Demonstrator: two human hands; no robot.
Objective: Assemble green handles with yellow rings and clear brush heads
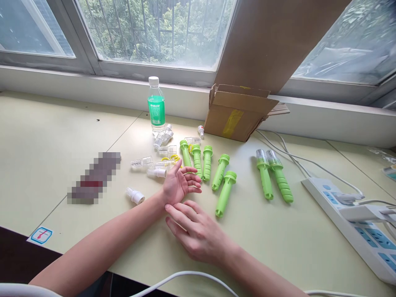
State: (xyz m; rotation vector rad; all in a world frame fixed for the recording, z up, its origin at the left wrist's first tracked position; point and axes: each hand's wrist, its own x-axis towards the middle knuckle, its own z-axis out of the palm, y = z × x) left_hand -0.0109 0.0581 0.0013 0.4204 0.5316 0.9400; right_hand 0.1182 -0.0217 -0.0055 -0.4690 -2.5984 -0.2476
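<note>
My left hand (180, 183) is turned palm up above the table, its fingers loosely spread and nothing in it. The fingertips of my right hand (199, 231) rest against my left wrist; its fingers are stretched out and hold nothing. Just beyond lie several bright green ribbed handles (225, 196) with threaded ends, one partly hidden by my left fingers. Clear plastic caps (141, 162) and yellow rings (175, 157) are scattered behind the left hand. A white-based clear piece (135, 196) lies left of my left forearm. Two green handles with clear tops (264, 179) lie together farther right.
A water bottle (156, 108) with a green label stands near the windowsill. Right of it sits an open cardboard box (238, 113). A white power strip (349, 231) with plugs and cables lines the right side. A pixelated dark object (94, 178) lies at left.
</note>
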